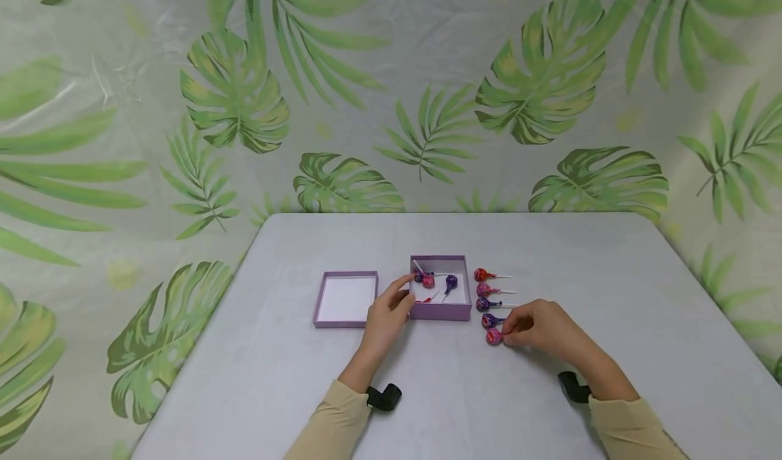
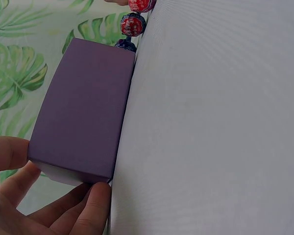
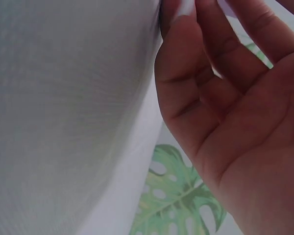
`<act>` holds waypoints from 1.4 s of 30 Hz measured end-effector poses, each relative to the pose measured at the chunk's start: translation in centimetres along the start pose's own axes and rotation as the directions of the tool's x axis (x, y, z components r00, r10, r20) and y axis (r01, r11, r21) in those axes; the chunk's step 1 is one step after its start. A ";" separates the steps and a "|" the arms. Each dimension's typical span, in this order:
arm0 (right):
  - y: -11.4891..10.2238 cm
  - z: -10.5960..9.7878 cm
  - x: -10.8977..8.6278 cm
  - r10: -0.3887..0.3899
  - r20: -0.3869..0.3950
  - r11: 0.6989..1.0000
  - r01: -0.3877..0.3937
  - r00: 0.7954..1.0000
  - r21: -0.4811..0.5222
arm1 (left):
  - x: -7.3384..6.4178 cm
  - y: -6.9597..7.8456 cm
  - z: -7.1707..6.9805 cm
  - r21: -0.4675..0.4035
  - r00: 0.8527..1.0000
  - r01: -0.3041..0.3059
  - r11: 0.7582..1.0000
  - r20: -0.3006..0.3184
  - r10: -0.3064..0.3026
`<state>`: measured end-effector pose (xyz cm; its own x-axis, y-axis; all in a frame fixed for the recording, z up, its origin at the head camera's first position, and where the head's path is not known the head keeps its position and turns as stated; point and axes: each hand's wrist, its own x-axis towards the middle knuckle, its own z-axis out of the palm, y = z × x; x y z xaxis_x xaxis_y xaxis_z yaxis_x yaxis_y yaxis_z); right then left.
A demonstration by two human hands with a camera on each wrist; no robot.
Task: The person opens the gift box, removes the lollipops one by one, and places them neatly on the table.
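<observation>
In the head view my right hand point(image 1: 540, 328) pinches a pink-wrapped lollipop point(image 1: 493, 336) by its stick, low over the table at the near end of a column of lollipops. The right wrist view shows the fingertips together, with most of that lollipop hidden. My left hand point(image 1: 386, 315) touches the left side of an open purple box point(image 1: 440, 312), its fingers resting against the wall and rim. Inside the box lie a purple lollipop point(image 1: 451, 281), a pink lollipop point(image 1: 428, 281) and others partly overlapped.
Right of the box, several lollipops lie in a column, sticks pointing right, among them a red one point(image 1: 481, 275) and a dark blue one point(image 1: 483, 304). A shallow purple-edged lid point(image 1: 346, 324) lies left of the box on the white table point(image 1: 244, 378). Leaf-patterned cloth hangs behind.
</observation>
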<state>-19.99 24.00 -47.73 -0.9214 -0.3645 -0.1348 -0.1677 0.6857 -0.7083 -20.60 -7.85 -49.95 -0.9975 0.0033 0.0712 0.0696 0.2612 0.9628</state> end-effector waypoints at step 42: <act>-2.6 -5.2 -0.9 -0.089 -0.071 0.994 0.084 0.994 -0.071 | 0.0 0.0 0.1 -0.015 1.000 0.002 1.000 0.007 -0.002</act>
<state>-20.52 25.86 -42.16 -0.9255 -0.3782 -0.0218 -0.2687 0.6959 -0.6660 -20.63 -7.77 -49.95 -0.9976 0.0094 0.0680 0.0682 0.2469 0.9666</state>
